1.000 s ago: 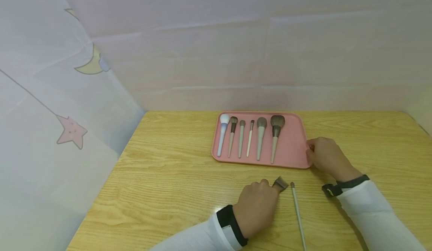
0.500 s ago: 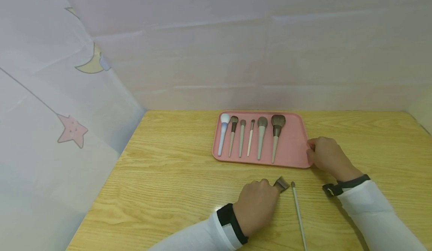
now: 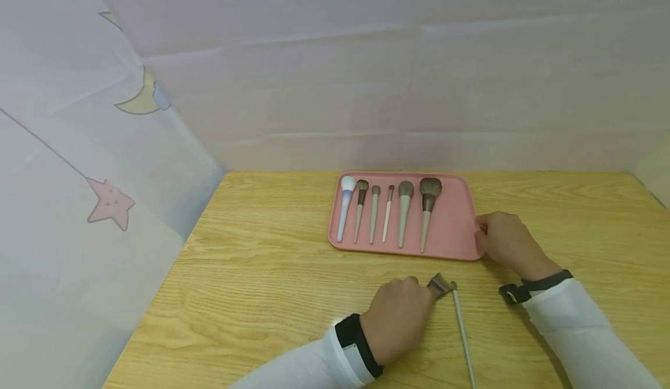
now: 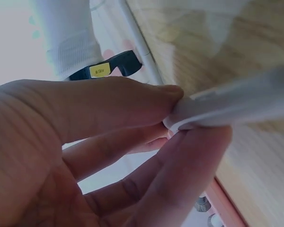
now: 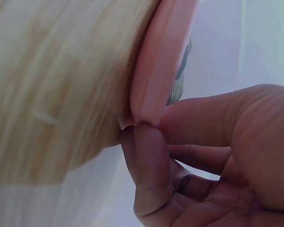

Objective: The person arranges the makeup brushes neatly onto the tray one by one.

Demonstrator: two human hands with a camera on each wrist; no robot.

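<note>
Light wood-grain bench point(image 3: 272, 296) backed by pale pink-lilac fabric walls point(image 3: 366, 75) with a pink star point(image 3: 111, 204) and yellow moon print point(image 3: 140, 99) on the left side. Flat pink rectangular plastic tray point(image 3: 454, 226) sits toward the far middle of the bench, six makeup brushes point(image 3: 388, 213) laid side by side on it, bristles pointing away: white-and-blue one at far left, biggest fluffy grey one at right. Right hand point(image 3: 505, 242), white sleeve and black wrist strap, pinches the tray's right rim; right wrist view shows thumb and fingers point(image 5: 151, 156) closed on the pink edge point(image 5: 161, 71). Left hand point(image 3: 398, 319), white sleeve, black cuff, lies on the bench nearer the person, fingers curled round a pale-handled flat-head makeup brush point(image 3: 438, 285); only the grey bristles stick out past the knuckles, left wrist view shows fingertips point(image 4: 199, 142) pinching the whitish handle point(image 4: 236, 101). Thin grey-handled small brush point(image 3: 462, 331) lies loose on the bench just right of that hand, apart from both hands.
</note>
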